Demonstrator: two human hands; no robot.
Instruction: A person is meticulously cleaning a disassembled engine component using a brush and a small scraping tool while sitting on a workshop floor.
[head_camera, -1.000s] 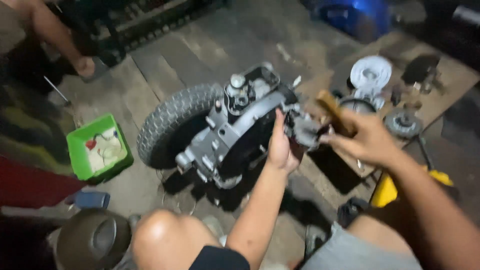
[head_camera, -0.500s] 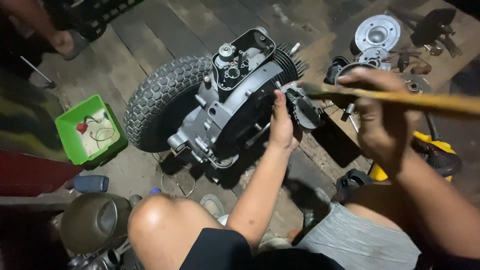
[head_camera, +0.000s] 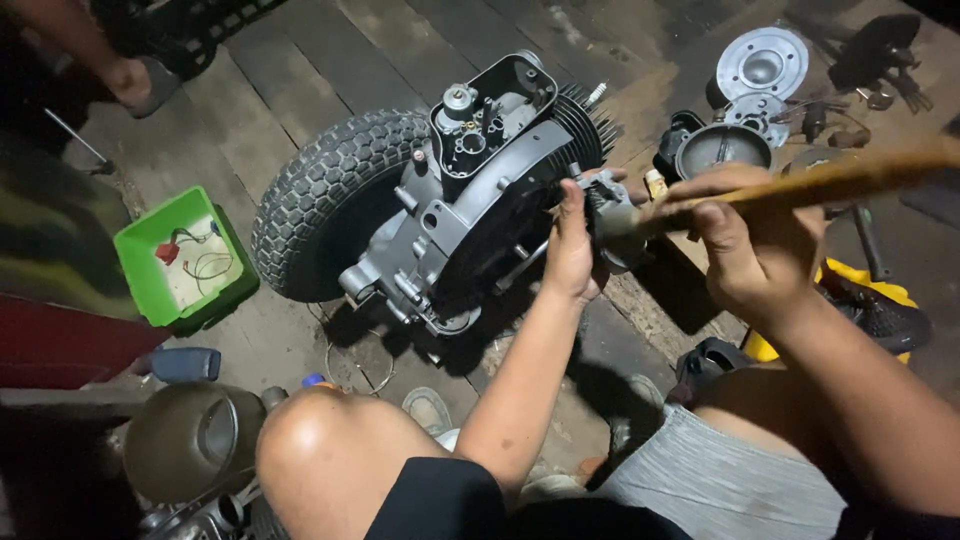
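Scooter engine (head_camera: 480, 190): grey casing with finned cylinder, lying on the plank floor (head_camera: 300, 60), knobby tyre (head_camera: 325, 195) attached at its left. Far left, green plastic tub (head_camera: 150, 290) holding wires. Left hand (head_camera: 572, 255) presses against the engine's right side, fingers curled around a small grey fitting (head_camera: 612, 215). Right hand (head_camera: 755, 245) clamped on a wooden handle (head_camera: 840, 180), its tip meeting that fitting. Round metal covers (head_camera: 762, 62) upper right.

Bare arms; grey ribbed shorts (head_camera: 720, 470) and a black garment (head_camera: 440, 500).
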